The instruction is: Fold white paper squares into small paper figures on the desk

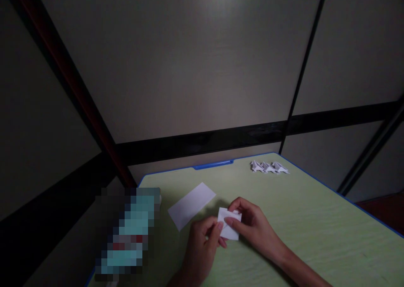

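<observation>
A small square of folded white paper is held between my two hands, over the near middle of the table. My left hand pinches its left edge, thumb on top and fingers underneath. From the right, my right hand grips it with the thumb lying across its face and the index finger at the top edge. Crease lines show on the paper. Beyond my left hand a flat white paper strip lies at a slant on the table. Several folded white paper figures sit in a row at the far right.
The pale green table has a blue edge and a blue handle-like piece at its far side. A blurred-out teal object stands at the left. Grey panels with black bands rise behind the table.
</observation>
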`<state>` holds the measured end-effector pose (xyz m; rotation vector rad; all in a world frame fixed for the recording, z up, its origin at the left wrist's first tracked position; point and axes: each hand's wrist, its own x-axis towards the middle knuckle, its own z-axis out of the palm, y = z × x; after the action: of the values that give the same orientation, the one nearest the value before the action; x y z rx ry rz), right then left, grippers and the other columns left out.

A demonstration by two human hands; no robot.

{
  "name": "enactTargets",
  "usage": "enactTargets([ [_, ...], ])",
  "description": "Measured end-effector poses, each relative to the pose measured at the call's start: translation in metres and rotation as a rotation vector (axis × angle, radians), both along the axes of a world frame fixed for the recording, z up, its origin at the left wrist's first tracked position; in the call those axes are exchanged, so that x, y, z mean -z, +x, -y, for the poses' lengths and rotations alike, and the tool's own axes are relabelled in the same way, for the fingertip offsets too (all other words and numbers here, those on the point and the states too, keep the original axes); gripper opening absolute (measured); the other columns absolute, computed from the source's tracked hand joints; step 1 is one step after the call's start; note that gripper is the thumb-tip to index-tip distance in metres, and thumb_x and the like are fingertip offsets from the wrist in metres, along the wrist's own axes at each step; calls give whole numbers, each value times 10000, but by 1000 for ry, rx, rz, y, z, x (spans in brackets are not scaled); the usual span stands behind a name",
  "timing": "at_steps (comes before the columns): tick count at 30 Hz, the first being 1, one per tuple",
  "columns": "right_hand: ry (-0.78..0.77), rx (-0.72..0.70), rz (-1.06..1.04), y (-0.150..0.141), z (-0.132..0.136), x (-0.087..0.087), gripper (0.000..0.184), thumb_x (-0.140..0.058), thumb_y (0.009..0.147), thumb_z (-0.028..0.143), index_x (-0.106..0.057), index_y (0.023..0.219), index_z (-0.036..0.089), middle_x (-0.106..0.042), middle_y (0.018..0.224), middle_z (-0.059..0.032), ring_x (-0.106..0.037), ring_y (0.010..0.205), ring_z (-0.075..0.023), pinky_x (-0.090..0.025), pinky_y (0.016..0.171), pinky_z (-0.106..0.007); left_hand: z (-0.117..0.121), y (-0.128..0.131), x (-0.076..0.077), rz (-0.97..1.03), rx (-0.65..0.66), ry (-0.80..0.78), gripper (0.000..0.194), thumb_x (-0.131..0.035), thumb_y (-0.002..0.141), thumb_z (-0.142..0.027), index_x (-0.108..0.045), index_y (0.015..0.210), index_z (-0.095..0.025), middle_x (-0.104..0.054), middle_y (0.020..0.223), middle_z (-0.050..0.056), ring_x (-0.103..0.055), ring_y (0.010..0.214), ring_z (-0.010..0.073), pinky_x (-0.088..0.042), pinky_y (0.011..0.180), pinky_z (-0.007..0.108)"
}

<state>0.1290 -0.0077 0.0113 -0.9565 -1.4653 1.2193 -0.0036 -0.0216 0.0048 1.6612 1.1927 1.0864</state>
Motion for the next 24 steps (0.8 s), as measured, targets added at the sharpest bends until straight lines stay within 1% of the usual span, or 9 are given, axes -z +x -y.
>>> enactTargets([
  [6,-90,14,-130,0,-2,-7,218,-605,587,310,-468,619,143,-464,498,50,-427,441,-69,-334,413,-186,1,-1,0,29,-4,-1,285,-400,739,-295,-499,525,-136,-513,428,-5,-498,430,105,-366,445,184],
  [10,-112,34,-146,1,-3,-5,228,-612,571,325,-493,606,135,-481,507,38,-431,449,-75,-329,425,-194,1,-1,-1,12,-9,6,266,-406,735,-285,-526,555,-131,-526,457,0,-508,471,117,-374,487,196],
  [14,-77,83,-58,0,-2,0,179,-604,586,278,-503,600,131,-454,498,43,-402,454,-76,-302,423,-193,-4,-2,0,21,-31,1,232,-423,717,-278,-536,588,-123,-519,527,2,-489,553,127,-362,513,198],
  [19,1,90,43,-4,2,1,105,-570,626,220,-511,606,135,-439,517,42,-386,484,-81,-298,438,-192,-9,0,4,82,-49,-65,251,-435,706,-313,-482,542,-128,-417,487,-37,-398,491,90,-299,441,175],
  [22,46,93,73,-5,5,0,103,-575,628,223,-520,604,140,-449,530,35,-398,513,-91,-316,464,-199,-8,0,3,80,-61,-47,254,-440,702,-314,-473,527,-131,-394,484,-42,-371,482,81,-282,432,170],
  [24,40,89,49,-6,6,0,119,-587,620,240,-519,610,143,-452,538,33,-402,522,-93,-323,472,-200,-7,0,1,62,-77,-13,266,-439,701,-314,-467,507,-134,-388,473,-41,-364,476,81,-278,428,171],
])
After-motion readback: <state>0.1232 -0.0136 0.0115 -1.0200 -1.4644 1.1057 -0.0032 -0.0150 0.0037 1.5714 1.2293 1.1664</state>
